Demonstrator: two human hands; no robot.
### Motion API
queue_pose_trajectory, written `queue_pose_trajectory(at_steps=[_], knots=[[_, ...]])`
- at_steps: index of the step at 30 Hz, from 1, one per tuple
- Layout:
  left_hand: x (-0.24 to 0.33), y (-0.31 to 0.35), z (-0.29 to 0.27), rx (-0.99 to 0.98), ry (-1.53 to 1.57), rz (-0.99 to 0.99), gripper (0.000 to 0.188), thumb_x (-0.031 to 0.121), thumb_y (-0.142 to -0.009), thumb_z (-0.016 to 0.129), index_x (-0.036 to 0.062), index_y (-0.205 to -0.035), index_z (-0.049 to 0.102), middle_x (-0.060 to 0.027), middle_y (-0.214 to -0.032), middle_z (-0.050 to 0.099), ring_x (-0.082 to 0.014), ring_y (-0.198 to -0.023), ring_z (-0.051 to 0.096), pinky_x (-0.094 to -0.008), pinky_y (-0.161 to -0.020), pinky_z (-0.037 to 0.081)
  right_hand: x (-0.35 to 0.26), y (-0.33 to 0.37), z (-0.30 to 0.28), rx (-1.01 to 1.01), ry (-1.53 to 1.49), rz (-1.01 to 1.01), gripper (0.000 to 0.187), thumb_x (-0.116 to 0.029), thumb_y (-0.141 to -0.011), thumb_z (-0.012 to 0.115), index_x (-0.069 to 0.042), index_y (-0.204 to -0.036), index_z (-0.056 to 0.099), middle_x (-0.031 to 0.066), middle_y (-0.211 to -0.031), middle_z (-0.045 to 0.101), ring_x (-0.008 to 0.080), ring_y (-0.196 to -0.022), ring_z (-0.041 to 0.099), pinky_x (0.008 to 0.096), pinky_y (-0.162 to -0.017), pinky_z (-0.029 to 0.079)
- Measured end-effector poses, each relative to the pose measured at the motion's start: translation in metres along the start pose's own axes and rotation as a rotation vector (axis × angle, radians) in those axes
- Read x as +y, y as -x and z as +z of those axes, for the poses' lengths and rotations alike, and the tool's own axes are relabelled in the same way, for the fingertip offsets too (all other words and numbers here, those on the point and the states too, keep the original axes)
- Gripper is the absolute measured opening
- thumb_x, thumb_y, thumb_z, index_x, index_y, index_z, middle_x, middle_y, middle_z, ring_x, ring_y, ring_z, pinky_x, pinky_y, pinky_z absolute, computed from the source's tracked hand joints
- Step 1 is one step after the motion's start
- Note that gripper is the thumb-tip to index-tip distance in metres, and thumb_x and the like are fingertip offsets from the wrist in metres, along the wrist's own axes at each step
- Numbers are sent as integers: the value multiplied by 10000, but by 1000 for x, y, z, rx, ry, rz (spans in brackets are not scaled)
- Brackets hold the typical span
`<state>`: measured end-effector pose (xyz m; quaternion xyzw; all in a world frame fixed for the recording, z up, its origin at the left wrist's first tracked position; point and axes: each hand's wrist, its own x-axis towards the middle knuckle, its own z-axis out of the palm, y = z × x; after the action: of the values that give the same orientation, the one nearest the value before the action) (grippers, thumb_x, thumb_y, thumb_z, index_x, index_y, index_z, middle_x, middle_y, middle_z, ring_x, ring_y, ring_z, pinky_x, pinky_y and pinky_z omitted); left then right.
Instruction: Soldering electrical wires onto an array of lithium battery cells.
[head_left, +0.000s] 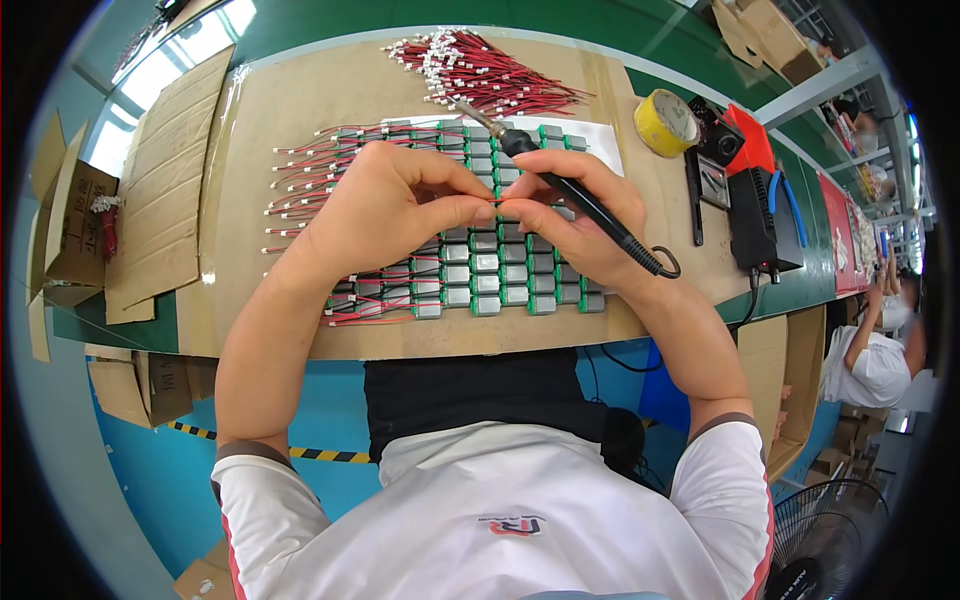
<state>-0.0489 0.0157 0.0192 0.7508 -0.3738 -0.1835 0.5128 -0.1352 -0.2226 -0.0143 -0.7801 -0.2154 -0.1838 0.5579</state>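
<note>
cardboard [310, 90] underneath | left hand [385, 215] is pinching wire [497, 202] | right hand [590, 235] too, gripping soldering iron [605, 217] | tilting could be scorching leads [500, 85]

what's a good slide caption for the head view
Right hand, holding a soldering iron, beside left hand above rows of grey blocks.

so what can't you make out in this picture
All in the head view:
Red wire: its ends, covered by the fingertips or too small to tell.
Grey-and-green blocks: some are hidden beneath the left hand and right hand.
Soldering iron: its tip is too small to show any solder.
Co-worker: hand details are small and blurred near the right rim.
Fan: its lower part, cut off by the bottom edge.
</note>
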Motion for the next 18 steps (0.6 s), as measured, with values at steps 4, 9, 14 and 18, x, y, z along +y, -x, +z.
queue_pose_trajectory(at_steps=[4,9,14,18], knots=[[-2,1,2,16,154,-44,132,64,-964,806,-36,-1049,822,-85,-927,826,-119,-872,776,-258,-787,608,2,2,3,40,-61,18,405,23,-936,823,-22,-1317,693,81,-988,774,135,-895,762,269,-799,641],[-1,-1,2,-1,185,-57,128,58,-972,798,-39,-1055,808,-87,-936,823,-122,-886,779,-261,-798,611,2,1,2,60,-48,9,395,20,-928,833,-21,-1298,700,78,-982,770,132,-881,759,266,-783,641],[-3,-1,3,10,142,-33,104,43,-981,780,-44,-1039,783,-72,-926,809,-103,-862,756,-256,-779,597,1,-1,1,29,77,-49,369,8,-924,838,-28,-1271,718,66,-956,768,129,-863,757,265,-759,630],[-7,-2,-1,64,-131,59,77,36,-925,789,-15,-913,733,-54,-899,757,-140,-826,700,-293,-744,562,-1,-1,-11,-25,255,-67,382,-35,-968,803,-20,-1339,711,79,-957,782,142,-839,758,268,-748,624]])
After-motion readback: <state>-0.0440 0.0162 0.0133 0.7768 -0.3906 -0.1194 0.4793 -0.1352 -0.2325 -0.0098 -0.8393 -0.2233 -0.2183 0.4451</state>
